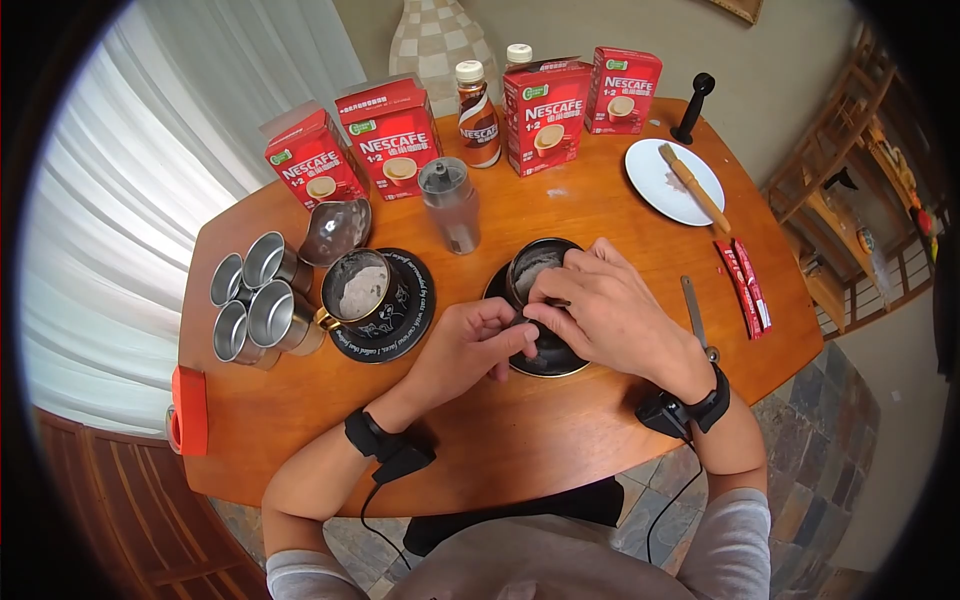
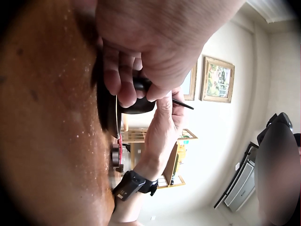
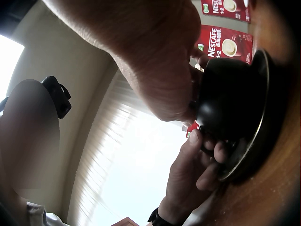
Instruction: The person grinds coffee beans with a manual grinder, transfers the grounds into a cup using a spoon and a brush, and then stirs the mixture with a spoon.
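Observation:
A black cup with light powder inside stands on a black saucer in front of the person. In the right wrist view, the cup shows its dark outer wall above the saucer's pale rim. My left hand pinches the cup's handle, its thumb and fingers curled at the near side. Over the cup's rim, my right hand has its fingers bent together and pinches a thin dark rod, whose pointed end sticks out past the fingers in the left wrist view. The rod's other end is hidden.
Left are a second cup of powder on a printed saucer, several metal cups and a dark bowl. Behind stand a grinder-like canister, red boxes and bottles. Right are a plate with brush and red sachets.

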{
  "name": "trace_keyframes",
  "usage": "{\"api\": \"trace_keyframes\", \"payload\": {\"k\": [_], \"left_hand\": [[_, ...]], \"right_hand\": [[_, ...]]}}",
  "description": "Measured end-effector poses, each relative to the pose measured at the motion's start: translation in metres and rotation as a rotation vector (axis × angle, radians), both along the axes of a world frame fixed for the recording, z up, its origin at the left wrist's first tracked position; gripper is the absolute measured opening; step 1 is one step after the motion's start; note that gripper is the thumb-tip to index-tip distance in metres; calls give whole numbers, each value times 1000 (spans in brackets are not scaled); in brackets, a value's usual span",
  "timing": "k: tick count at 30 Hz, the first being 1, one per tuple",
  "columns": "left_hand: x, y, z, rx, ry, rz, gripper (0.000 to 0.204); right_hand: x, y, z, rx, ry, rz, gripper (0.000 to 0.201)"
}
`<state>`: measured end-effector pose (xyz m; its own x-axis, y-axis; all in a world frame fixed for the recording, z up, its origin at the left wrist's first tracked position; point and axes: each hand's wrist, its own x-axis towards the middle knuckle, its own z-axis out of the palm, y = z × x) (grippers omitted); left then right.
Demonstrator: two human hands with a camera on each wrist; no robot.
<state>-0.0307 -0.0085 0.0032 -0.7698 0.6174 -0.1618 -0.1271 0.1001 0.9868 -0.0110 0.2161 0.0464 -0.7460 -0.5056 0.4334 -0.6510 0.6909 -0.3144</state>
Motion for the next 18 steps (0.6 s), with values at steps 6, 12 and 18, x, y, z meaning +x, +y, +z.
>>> {"api": "trace_keyframes", "payload": {"k": [6, 12, 18], "left_hand": [[0, 0, -2, 17, 9, -2, 15], [0, 0, -2, 12, 23, -1, 16], [0, 0, -3, 17, 21, -2, 16]], "right_hand": [[0, 0, 0, -2, 2, 2, 14], [1, 0, 0, 11, 2, 1, 15], [2, 0, 1, 32, -11, -1, 19]]}}
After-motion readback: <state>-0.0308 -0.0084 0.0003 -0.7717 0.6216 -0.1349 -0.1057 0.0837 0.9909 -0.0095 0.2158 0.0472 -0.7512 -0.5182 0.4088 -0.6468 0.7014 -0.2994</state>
